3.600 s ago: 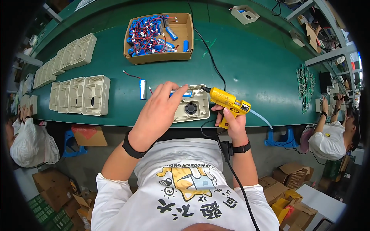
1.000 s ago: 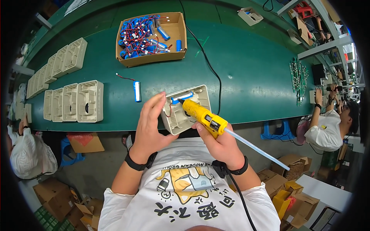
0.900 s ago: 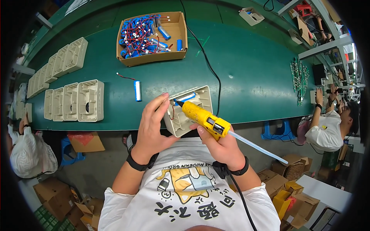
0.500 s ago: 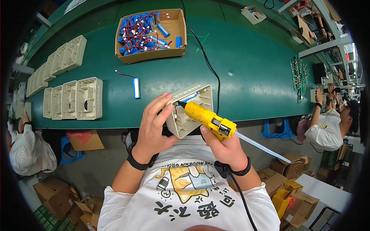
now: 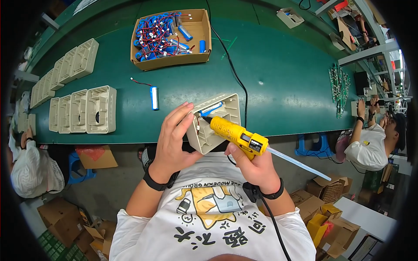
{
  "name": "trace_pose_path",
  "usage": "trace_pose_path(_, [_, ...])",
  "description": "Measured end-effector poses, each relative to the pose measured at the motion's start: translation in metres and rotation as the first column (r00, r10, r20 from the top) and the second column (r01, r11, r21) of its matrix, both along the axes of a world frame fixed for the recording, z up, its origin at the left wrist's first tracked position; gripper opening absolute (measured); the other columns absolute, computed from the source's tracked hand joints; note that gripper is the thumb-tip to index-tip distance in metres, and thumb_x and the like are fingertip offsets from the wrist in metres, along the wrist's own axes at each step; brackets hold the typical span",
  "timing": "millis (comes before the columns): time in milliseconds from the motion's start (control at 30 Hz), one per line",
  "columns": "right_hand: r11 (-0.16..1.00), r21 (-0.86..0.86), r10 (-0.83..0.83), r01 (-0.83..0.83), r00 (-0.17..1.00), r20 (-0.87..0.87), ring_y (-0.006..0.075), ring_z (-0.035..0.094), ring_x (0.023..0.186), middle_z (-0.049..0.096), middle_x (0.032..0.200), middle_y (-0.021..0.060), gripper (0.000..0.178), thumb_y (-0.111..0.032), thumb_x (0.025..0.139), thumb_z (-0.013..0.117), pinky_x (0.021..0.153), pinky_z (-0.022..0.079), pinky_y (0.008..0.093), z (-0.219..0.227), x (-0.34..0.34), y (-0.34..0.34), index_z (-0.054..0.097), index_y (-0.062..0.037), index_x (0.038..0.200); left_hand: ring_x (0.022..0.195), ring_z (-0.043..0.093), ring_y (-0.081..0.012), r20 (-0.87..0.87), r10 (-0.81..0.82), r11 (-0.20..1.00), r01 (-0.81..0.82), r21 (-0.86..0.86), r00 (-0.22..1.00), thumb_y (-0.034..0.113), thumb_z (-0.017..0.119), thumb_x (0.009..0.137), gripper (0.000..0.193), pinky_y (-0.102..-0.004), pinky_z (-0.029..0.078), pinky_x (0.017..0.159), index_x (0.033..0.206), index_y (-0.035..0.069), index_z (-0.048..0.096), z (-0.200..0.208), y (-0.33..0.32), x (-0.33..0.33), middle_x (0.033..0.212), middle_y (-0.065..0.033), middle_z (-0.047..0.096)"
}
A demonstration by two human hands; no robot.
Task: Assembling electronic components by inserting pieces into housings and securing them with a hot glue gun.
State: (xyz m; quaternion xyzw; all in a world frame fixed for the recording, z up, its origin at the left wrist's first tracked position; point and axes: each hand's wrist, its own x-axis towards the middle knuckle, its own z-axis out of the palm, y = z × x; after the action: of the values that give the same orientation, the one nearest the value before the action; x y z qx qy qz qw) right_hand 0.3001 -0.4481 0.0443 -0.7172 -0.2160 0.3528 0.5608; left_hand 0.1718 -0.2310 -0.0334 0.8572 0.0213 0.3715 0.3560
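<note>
My left hand (image 5: 175, 141) grips a cream plastic housing (image 5: 235, 114) by its left side, tilted at the table's near edge with its open side toward me. Inside it, along the upper wall, lies a blue battery (image 5: 212, 108) with a thin red wire. My right hand (image 5: 254, 164) is wrapped round a yellow hot glue gun (image 5: 233, 133), whose dark nozzle points into the housing near the battery's left end. A clear glue stick (image 5: 300, 163) juts out of the gun's back. Another blue battery (image 5: 154, 98) with a wired plug lies on the table to the left.
A cardboard box (image 5: 174, 64) of wired blue batteries stands at the back. Rows of cream housings (image 5: 101, 111) fill the left side. A black cable (image 5: 237, 74) crosses the green table (image 5: 287, 87). Green circuit boards (image 5: 338, 89) lie far right, near a co-worker (image 5: 370, 145).
The glue gun's nozzle has shifted slightly down and right, showing more of the battery in the housing. The housing has moved very little, and both hands keep their hold.
</note>
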Motion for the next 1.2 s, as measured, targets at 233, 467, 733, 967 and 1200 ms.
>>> trace_pose_path(233, [0.989,0.143,-0.008,0.025,0.993,-0.116,0.0113,0.073,0.089,0.083,0.108,0.0085,0.021,-0.010,0.111,0.077,0.078,0.057,0.0283,-0.009,0.002,-0.003,0.078,0.0014,0.128,0.150,0.059,-0.0464,0.002,-0.001,1.000,0.001,-0.001,1.000,0.010,0.102,0.069,0.111,-0.0575,0.051,0.124,0.165,0.011,0.046,0.000,-0.001,0.000,0.167,-0.0193,0.056])
trace_pose_path(467, [0.986,0.162,0.067,-0.026,0.965,-0.253,0.0089,0.068,0.079,0.080,0.109,0.0099,0.037,-0.014,0.117,0.068,0.068,0.056,0.0244,-0.015,0.008,-0.006,0.065,0.0002,0.151,0.150,0.059,-0.0471,-0.007,0.000,1.000,0.000,0.006,1.000,0.010,0.103,0.068,0.113,-0.0574,0.051,0.124,0.165,0.012,0.045,-0.002,-0.001,-0.001,0.167,-0.0192,0.055])
trace_pose_path(733, [0.995,0.084,0.079,-0.057,0.954,-0.291,0.0109,0.068,0.071,0.077,0.091,0.0077,0.027,-0.016,0.118,0.067,0.064,0.059,0.0285,-0.017,0.007,-0.006,0.067,0.0000,0.139,0.151,0.059,-0.0473,-0.011,-0.005,1.000,0.005,0.003,1.000,0.010,0.102,0.069,0.111,-0.0569,0.052,0.124,0.165,0.012,0.046,-0.003,0.000,-0.002,0.168,-0.0191,0.055])
trace_pose_path(967, [0.998,0.042,0.065,-0.056,0.962,-0.266,0.0104,0.067,0.065,0.072,0.078,0.0033,0.022,-0.018,0.118,0.068,0.060,0.058,0.0293,-0.017,0.004,-0.005,0.068,-0.0004,0.132,0.151,0.059,-0.0471,-0.015,-0.006,1.000,0.006,-0.006,1.000,0.010,0.102,0.070,0.111,-0.0568,0.052,0.124,0.166,0.013,0.046,-0.004,-0.001,-0.003,0.168,-0.0188,0.055])
trace_pose_path(1200, [1.000,-0.012,0.015,-0.018,0.978,-0.206,0.0093,0.065,0.063,0.078,0.089,0.0075,0.030,-0.021,0.119,0.066,0.057,0.057,0.0269,-0.007,0.008,-0.004,0.067,0.0009,0.140,0.150,0.060,-0.0470,-0.005,-0.001,1.000,0.001,-0.007,1.000,0.008,0.102,0.068,0.115,-0.0564,0.052,0.124,0.168,0.014,0.045,-0.006,0.000,-0.004,0.167,-0.0183,0.055])
